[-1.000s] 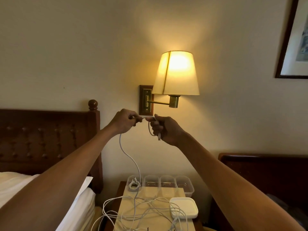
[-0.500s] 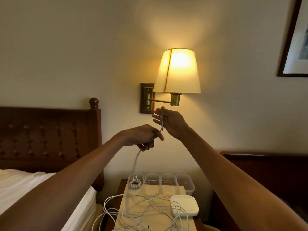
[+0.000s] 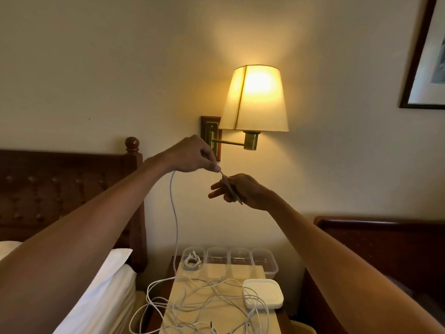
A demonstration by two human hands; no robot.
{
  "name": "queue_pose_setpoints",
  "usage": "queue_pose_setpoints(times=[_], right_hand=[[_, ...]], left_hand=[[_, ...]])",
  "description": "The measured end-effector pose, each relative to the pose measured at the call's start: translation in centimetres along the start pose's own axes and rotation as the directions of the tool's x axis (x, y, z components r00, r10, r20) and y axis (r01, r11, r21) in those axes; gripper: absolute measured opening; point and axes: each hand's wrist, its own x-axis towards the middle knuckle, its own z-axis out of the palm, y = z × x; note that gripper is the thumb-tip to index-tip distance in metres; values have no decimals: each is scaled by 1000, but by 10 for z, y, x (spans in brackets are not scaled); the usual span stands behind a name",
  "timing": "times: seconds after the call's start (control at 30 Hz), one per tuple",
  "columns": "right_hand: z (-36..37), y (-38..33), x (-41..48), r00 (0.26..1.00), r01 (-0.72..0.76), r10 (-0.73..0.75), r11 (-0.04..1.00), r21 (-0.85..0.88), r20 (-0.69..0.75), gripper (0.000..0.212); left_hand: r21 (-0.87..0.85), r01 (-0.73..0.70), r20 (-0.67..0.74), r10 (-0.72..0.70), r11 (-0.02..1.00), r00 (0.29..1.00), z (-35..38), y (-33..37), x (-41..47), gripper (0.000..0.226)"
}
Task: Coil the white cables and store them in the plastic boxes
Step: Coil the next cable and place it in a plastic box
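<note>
white cable (image 3: 173,213) | left hand (image 3: 192,155) fingers pinch it, right hand (image 3: 242,192) fingers curl round its end | slack hangs to counter (image 3: 231,319) | coil (image 3: 191,262) in leftmost plastic box (image 3: 192,248)

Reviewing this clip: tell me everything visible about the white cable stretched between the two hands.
The thin white cable looks like smooth, flexible cord. The left hand pinches it at the fingertips; a short taut stretch runs down-right to the right hand, which holds the end section diagonally, tip sticking out below. From the left hand the rest hangs nearly straight down to the pale-topped bedside table, joining a tangle of loose white cables. No coil shows yet.
</note>
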Motion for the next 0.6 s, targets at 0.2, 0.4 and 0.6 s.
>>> queue_pose_setpoints(times=[0.2,0.4,0.6], right_hand=[[2,-14,-9,995,-12,-18,954,299,100,50],[-6,-29,-10,988,30,-112,812,583,105,36],[-6,-37,-2,979,204,-154,758,620,-134,45]], left_hand=[[-106,32,-195,-52,994,979,8,-34,2,15],[-229,146,-166,-186,962,968,34,-44,-5,22],[-310,261,60,-255,914,965,63,-25,-4,25]])
